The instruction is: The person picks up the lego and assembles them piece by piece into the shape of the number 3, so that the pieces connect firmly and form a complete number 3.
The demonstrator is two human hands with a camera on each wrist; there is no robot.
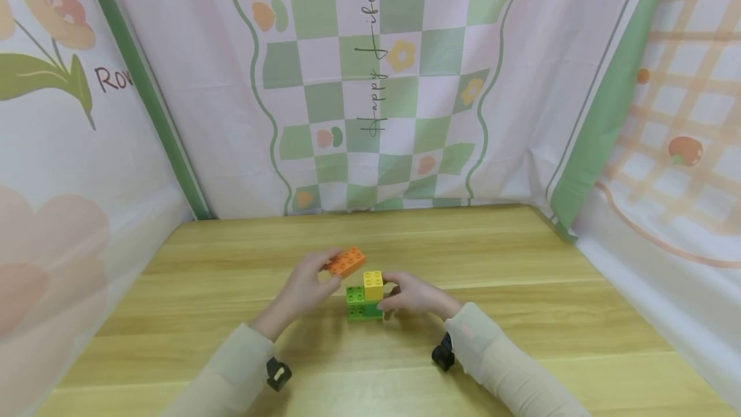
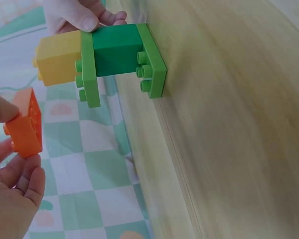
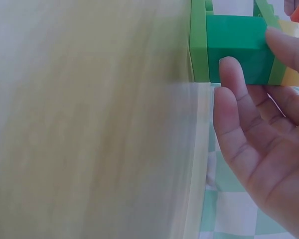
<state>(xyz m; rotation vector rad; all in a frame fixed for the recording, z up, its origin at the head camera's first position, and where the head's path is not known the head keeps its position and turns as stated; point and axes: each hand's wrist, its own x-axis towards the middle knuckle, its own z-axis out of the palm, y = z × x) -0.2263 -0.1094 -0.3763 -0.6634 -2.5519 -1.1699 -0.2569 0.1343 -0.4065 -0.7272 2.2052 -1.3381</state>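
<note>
My left hand (image 1: 305,285) pinches an orange toy building brick (image 1: 347,263) between thumb and fingers, raised to the left of a small stack. In the left wrist view that brick (image 2: 26,122) is tilted, its studs showing. The stack stands on the table: a light green plate (image 2: 158,82) at the bottom, a dark green block (image 2: 117,50) on it, a second light green plate (image 2: 89,74) above, and a yellow block (image 1: 373,284) on top. From the right side, my right hand (image 1: 413,293) holds the stack, thumb and fingertips against the dark green block (image 3: 236,45).
The wooden table (image 1: 492,243) spreads out around both hands. A green-and-white checked cloth (image 1: 399,108) hangs behind its far edge, with patterned cloths at the left (image 1: 52,147) and right (image 1: 654,211). Each wrist carries a small black camera.
</note>
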